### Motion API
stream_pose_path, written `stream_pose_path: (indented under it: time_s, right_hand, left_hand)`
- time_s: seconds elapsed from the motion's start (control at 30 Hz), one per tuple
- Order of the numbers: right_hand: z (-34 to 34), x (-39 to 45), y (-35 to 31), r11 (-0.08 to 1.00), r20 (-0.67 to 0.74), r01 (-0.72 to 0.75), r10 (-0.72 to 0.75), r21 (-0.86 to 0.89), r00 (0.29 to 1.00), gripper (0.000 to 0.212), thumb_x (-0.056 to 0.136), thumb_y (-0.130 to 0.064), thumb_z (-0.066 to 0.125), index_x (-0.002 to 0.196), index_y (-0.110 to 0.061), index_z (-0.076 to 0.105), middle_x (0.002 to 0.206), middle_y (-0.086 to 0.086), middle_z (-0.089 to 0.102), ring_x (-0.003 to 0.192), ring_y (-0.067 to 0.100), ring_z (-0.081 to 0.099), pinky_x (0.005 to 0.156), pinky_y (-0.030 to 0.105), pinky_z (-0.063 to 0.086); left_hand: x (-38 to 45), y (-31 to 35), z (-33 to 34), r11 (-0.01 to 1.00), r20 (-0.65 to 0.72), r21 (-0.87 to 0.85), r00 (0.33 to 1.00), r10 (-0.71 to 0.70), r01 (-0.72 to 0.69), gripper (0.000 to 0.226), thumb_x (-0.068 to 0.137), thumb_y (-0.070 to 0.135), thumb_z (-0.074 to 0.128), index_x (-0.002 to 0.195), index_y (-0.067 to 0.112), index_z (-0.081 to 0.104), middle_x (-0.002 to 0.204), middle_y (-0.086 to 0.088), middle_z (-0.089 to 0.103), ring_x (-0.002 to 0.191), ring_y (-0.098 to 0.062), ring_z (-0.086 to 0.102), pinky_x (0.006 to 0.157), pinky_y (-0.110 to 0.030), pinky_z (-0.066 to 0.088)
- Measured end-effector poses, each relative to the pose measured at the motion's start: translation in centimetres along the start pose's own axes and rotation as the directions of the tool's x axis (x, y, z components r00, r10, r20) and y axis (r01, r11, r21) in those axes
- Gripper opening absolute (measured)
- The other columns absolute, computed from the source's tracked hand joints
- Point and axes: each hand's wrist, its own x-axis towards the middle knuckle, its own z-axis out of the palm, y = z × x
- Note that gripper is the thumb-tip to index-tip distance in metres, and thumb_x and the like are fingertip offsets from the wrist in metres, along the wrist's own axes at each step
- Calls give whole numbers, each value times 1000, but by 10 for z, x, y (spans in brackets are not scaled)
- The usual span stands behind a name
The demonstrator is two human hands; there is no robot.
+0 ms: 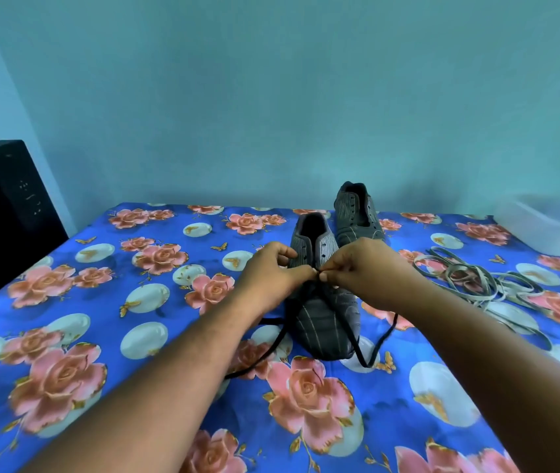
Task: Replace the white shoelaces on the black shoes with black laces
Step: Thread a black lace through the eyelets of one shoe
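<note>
A dark striped shoe (328,322) stands in the middle of the flowered cloth, toe toward me. A black lace (362,353) runs from its eyelets and trails down both sides onto the cloth. My left hand (271,278) and my right hand (364,268) meet over the shoe's tongue, each pinching the black lace with fingertips. The second dark shoe (357,213) stands behind it with bare eyelets. A heap of white laces (476,278) lies on the cloth to the right.
A blue tablecloth with pink roses (101,302) covers the table. A white plastic tub (551,223) sits at the back right. A black box-shaped device (2,213) stands at the left edge. A blue wall rises behind.
</note>
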Motion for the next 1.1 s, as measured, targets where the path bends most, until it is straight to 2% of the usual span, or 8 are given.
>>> stream_pose_path:
  time_s: [0.1,0.23,0.33,0.4,0.53,0.73,1.0,1.1]
  right_hand:
    - [3,5,0,994,58,54,-49,-95,997,11,92,-32,70,96,-32,80,85,-9,73,80,13,65,69,28,51]
    - [15,11,4,985,28,124,-121,-123,992,11,87,-31,67,86,-27,78,80,-9,72,80,15,65,75,36,55]
    - [19,18,12,983,9,158,-158,-92,987,13,81,-39,66,78,-29,75,73,-18,67,80,11,57,85,42,52]
    - [22,21,15,982,-34,183,-185,-47,982,19,76,-48,60,77,-33,73,69,-22,60,81,10,50,88,46,49]
    - [37,15,18,967,-116,255,-250,29,961,26,78,-54,52,87,-38,71,73,-15,54,84,11,45,81,48,49]
    - [39,13,20,972,-91,234,-231,22,969,9,88,-41,67,85,-37,74,81,-12,53,93,14,42,88,47,44]
    - [44,10,28,962,-85,225,-214,152,973,21,84,-51,57,92,-42,74,86,-19,53,100,10,41,95,51,39]
    - [41,7,33,960,-133,248,-230,130,964,24,87,-60,56,99,-47,73,88,-21,52,101,9,42,96,51,39]
  left_hand:
    - [4,-3,-5,998,-4,35,998,56,-56,46,66,53,75,103,30,63,105,7,66,97,-16,67,85,-45,60]
    - [4,-17,-10,980,10,104,985,170,-170,45,70,65,70,103,35,67,99,10,70,88,-13,69,79,-45,61]
    - [5,-24,-19,979,49,42,979,196,-198,12,92,36,73,102,29,72,92,5,73,85,-21,72,71,-41,63]
    - [7,-27,-25,977,92,11,973,213,-214,10,94,19,72,101,25,75,92,4,75,89,-20,73,70,-33,62]
    - [5,-29,-27,933,125,120,938,325,-339,20,89,17,78,106,28,79,95,16,77,87,1,71,83,-22,56]
    - [2,-25,-28,891,140,194,910,389,-411,20,85,19,82,102,30,81,90,20,77,86,2,71,83,-23,56]
    - [0,-23,-29,799,148,297,852,503,-523,8,86,22,80,90,29,80,79,14,74,73,-12,69,69,-35,55]
    - [-2,-23,-29,859,125,259,897,424,-442,6,87,31,71,85,26,74,78,6,72,71,-18,68,69,-37,56]
